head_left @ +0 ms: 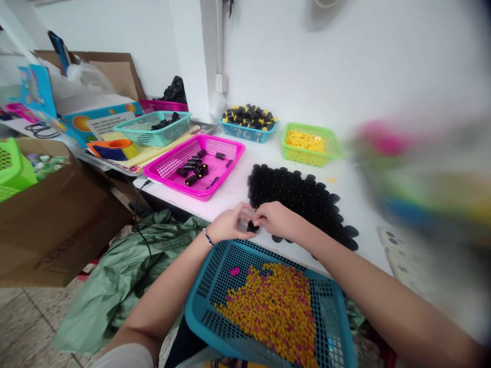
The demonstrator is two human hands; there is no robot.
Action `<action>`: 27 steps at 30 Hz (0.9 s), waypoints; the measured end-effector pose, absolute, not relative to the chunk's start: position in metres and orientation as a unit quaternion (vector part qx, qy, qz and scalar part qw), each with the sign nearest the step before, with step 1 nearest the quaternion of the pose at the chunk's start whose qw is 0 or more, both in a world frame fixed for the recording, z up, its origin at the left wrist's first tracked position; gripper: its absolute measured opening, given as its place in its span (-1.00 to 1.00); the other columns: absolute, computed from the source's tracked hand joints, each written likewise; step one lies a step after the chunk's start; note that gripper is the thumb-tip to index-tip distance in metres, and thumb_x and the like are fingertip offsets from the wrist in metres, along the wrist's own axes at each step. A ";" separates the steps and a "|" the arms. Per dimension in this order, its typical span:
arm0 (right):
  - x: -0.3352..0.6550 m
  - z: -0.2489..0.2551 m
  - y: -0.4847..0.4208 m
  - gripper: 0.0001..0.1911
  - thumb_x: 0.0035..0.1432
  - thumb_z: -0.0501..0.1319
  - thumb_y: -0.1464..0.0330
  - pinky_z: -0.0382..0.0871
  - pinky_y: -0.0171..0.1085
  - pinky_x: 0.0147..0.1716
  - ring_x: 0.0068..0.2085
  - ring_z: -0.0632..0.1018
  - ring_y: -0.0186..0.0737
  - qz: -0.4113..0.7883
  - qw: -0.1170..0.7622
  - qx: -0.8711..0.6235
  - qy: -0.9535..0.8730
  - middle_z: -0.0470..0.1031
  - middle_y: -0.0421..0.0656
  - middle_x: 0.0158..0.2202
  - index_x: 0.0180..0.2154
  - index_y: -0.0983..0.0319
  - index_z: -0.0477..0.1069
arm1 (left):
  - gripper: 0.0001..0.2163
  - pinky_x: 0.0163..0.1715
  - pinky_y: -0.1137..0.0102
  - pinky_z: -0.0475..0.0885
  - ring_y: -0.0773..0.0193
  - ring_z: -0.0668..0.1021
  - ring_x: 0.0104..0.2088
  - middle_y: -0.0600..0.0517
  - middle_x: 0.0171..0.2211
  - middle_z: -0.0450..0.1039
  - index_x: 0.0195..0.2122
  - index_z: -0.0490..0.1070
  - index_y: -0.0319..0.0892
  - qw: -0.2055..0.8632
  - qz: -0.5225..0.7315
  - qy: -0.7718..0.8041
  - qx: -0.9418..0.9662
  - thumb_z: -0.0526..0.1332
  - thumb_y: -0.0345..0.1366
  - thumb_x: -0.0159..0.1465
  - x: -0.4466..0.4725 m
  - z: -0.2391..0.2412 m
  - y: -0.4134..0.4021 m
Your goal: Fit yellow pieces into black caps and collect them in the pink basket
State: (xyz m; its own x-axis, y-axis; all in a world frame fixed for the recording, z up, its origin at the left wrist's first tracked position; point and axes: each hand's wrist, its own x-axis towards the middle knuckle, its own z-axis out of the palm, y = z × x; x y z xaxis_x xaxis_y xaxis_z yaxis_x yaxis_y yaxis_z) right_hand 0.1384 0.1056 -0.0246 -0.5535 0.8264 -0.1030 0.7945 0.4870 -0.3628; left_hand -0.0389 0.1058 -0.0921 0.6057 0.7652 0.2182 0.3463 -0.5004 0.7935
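Note:
My left hand [231,224] curls its thumb and fingers around a small black round piece [252,226] at the table's front edge. From above, the fingertips of my right hand [271,217] pinch together at the top of that piece; whether they hold something tiny is hidden. Right behind my hands stand many black round pieces [299,197] packed in rows on the white table. Below my hands, a teal basket [203,286] holds a heap of small yellow and pink pieces [274,312] and one pink cylinder [235,271].
A magenta basket [169,181] with several black cylinders stands left on the table. Behind are a blue basket [249,134] of black-and-yellow pieces and a lime basket [310,159] of yellow parts. Left sits a cardboard box [65,220]; colourful blurred things [418,179] crowd the right.

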 end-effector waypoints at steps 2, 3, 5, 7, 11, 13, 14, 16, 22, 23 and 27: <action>0.138 -0.023 0.107 -0.83 0.07 0.17 0.46 0.33 -0.29 -0.30 -0.29 0.53 -0.19 0.191 0.030 -0.474 -0.859 0.54 -0.14 -0.38 -0.39 0.22 0.56 | -0.41 -0.22 0.37 0.38 0.24 0.57 -0.27 0.00 -0.23 0.54 0.00 0.09 -0.08 0.365 0.287 0.341 0.817 0.35 -0.21 -0.01 -0.039 -0.093 0.106; 0.137 -0.021 0.107 -0.83 0.07 0.17 0.46 0.34 -0.28 -0.31 -0.30 0.53 -0.19 0.191 0.025 -0.476 -0.858 0.54 -0.14 -0.39 -0.40 0.22 0.55 | -0.41 -0.24 0.37 0.38 0.24 0.56 -0.28 0.01 -0.23 0.54 0.00 0.10 -0.07 0.365 0.288 0.343 0.816 0.35 -0.21 -0.02 -0.039 -0.093 0.106; 0.134 -0.018 0.107 -0.83 0.04 0.17 0.49 0.34 -0.29 -0.34 -0.33 0.53 -0.20 0.193 0.019 -0.478 -0.857 0.54 -0.14 -0.41 -0.40 0.22 0.54 | -0.40 -0.28 0.39 0.38 0.24 0.56 -0.30 0.02 -0.23 0.54 0.00 0.11 -0.07 0.360 0.290 0.350 0.815 0.36 -0.22 -0.03 -0.039 -0.094 0.106; 0.127 -0.012 0.107 -0.81 0.00 0.16 0.54 0.34 -0.31 -0.38 -0.36 0.53 -0.23 0.180 0.010 -0.474 -0.862 0.53 -0.15 -0.39 -0.36 0.23 0.51 | -0.39 -0.30 0.40 0.38 0.23 0.56 -0.31 0.03 -0.25 0.54 -0.01 0.11 -0.08 0.352 0.294 0.359 0.813 0.37 -0.21 -0.05 -0.038 -0.094 0.106; 0.106 0.000 0.110 -0.89 -0.08 0.23 0.54 0.34 -0.25 -0.38 -0.36 0.53 -0.13 0.103 -0.092 -0.481 -0.866 0.52 -0.07 -0.41 -0.44 0.28 0.49 | -0.30 -0.34 0.42 0.38 0.23 0.57 -0.33 0.04 -0.32 0.53 0.04 0.06 -0.11 0.354 0.301 0.370 0.805 0.39 -0.21 -0.09 -0.038 -0.093 0.107; 0.095 0.003 0.114 -0.94 -0.16 0.28 0.53 0.35 -0.20 -0.37 -0.35 0.54 -0.05 0.090 -0.133 -0.479 -0.863 0.51 -0.03 -0.45 -0.52 0.29 0.48 | -0.24 -0.33 0.40 0.40 0.21 0.57 -0.33 0.03 -0.33 0.53 0.08 0.02 -0.13 0.361 0.299 0.375 0.799 0.40 -0.20 -0.11 -0.038 -0.093 0.109; 0.091 0.004 0.117 -0.92 -0.20 0.31 0.54 0.35 -0.19 -0.35 -0.34 0.54 -0.03 0.093 -0.141 -0.474 -0.864 0.51 -0.04 -0.46 -0.55 0.29 0.47 | -0.21 -0.32 0.38 0.41 0.20 0.57 -0.32 0.02 -0.32 0.53 0.09 0.01 -0.15 0.361 0.299 0.380 0.797 0.40 -0.18 -0.12 -0.038 -0.094 0.109; 0.085 0.001 0.124 -0.88 -0.30 0.35 0.54 0.36 -0.18 -0.33 -0.35 0.54 -0.03 0.102 -0.169 -0.460 -0.866 0.49 -0.10 -0.53 -0.60 0.28 0.45 | -0.18 -0.28 0.32 0.42 0.16 0.57 -0.29 -0.01 -0.29 0.52 0.10 0.03 -0.17 0.353 0.302 0.391 0.795 0.41 -0.15 -0.15 -0.038 -0.096 0.111; 0.075 -0.017 0.144 -0.81 -0.28 0.37 0.48 0.40 -0.24 -0.38 -0.57 0.48 -0.27 0.140 -0.263 -0.462 -0.835 0.35 -0.29 -0.76 -0.71 0.25 0.37 | -0.17 -0.23 0.25 0.43 0.11 0.55 -0.24 -0.03 -0.24 0.51 0.10 0.08 -0.19 0.347 0.309 0.388 0.796 0.42 -0.12 -0.19 -0.040 -0.103 0.117; 0.073 -0.020 0.146 -0.83 -0.28 0.37 0.48 0.41 -0.25 -0.40 -0.58 0.47 -0.29 0.144 -0.272 -0.467 -0.829 0.36 -0.29 -0.75 -0.69 0.25 0.38 | -0.20 -0.22 0.25 0.43 0.11 0.55 -0.23 -0.03 -0.23 0.50 0.08 0.12 -0.19 0.346 0.308 0.382 0.800 0.41 -0.11 -0.18 -0.039 -0.103 0.117; 0.071 -0.012 0.147 -0.87 -0.30 0.35 0.54 0.39 -0.29 -0.45 -0.59 0.45 -0.33 0.165 -0.260 -0.483 -0.820 0.40 -0.29 -0.70 -0.64 0.26 0.44 | -0.23 -0.22 0.28 0.43 0.13 0.55 -0.24 -0.04 -0.22 0.51 0.08 0.11 -0.19 0.348 0.309 0.376 0.801 0.40 -0.12 -0.14 -0.039 -0.100 0.114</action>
State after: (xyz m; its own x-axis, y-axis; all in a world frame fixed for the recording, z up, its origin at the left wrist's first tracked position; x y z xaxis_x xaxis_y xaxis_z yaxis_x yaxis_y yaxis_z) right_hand 0.0705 0.1468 -0.0118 -0.3981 0.7061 -0.5857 0.8780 0.4783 -0.0202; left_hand -0.0387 0.1142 -0.1004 0.5262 0.8180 0.2324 0.3875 -0.4740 0.7906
